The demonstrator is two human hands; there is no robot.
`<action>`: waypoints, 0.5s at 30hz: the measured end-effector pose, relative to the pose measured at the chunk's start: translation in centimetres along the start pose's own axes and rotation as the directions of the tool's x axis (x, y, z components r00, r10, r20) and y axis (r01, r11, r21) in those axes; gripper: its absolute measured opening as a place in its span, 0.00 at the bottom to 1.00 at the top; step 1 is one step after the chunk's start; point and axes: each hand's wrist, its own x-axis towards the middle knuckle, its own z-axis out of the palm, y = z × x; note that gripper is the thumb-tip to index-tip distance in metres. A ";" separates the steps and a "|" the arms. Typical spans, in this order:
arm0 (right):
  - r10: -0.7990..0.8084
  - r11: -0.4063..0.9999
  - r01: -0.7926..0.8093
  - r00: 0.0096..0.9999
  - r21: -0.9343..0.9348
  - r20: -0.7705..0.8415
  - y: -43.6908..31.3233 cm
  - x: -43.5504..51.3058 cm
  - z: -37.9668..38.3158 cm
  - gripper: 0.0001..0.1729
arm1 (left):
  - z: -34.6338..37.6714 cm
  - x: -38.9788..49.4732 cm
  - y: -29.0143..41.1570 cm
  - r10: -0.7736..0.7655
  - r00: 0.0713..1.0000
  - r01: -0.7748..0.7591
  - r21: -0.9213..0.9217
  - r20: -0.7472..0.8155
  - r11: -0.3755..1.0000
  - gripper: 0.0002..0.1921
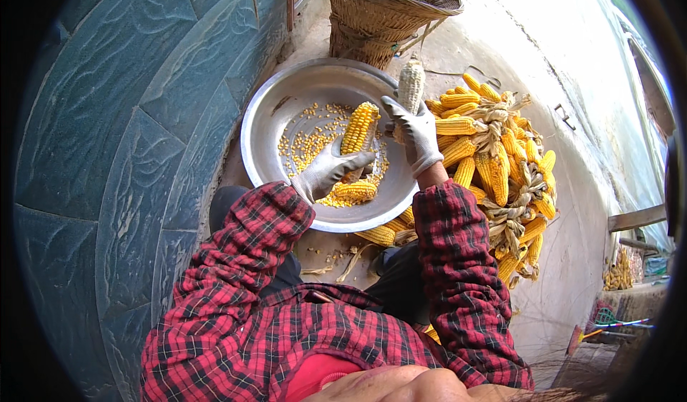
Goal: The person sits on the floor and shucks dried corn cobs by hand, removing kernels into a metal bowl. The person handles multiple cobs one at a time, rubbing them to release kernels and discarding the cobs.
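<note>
My left hand (334,167), in a grey-white work glove, grips a partly shelled ear of yellow corn (359,128) above a wide metal basin (268,171). Bare cob shows along that ear's right side. My right hand (412,128), gloved alike, holds a pale stripped corn cob (411,86) upright over the basin's right rim. The two hands are apart. Loose corn kernels (300,152) lie scattered on the basin floor, and another yellow ear (355,191) rests among them near my left wrist.
A heap of yellow corn ears (499,171), tied by their husks, lies right of the basin. Beyond the basin stands a woven basket (359,26). A blue-grey stone-tiled wall (129,133) runs along the left. Husk scraps (351,265) lie on the floor between my legs.
</note>
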 end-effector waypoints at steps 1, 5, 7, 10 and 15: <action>0.049 0.998 -0.049 0.999 -0.026 -0.004 0.1 -0.2 -0.1 0.23 | 0.1 0.1 -0.1 -0.015 1.000 0.015 0.028 -0.021 0.999 0.24; 0.036 0.999 -0.036 0.999 -0.005 0.014 0.9 -0.5 0.0 0.19 | 0.4 0.6 -0.8 0.003 0.994 0.011 0.131 -0.111 0.991 0.25; 0.123 0.987 -0.122 0.992 0.108 -0.002 0.9 -0.5 -0.2 0.17 | 0.4 0.8 -1.1 0.002 0.989 0.025 0.186 -0.146 0.982 0.25; 0.110 0.933 -0.098 0.994 0.347 -0.014 0.5 -0.6 -0.1 0.13 | 0.7 0.9 -1.7 0.131 0.956 -0.046 0.308 -0.262 0.950 0.23; -0.235 0.972 0.233 0.963 0.029 0.130 0.8 -2.2 2.1 0.13 | 1.9 1.3 -1.9 0.222 0.928 0.079 0.740 -0.299 0.668 0.40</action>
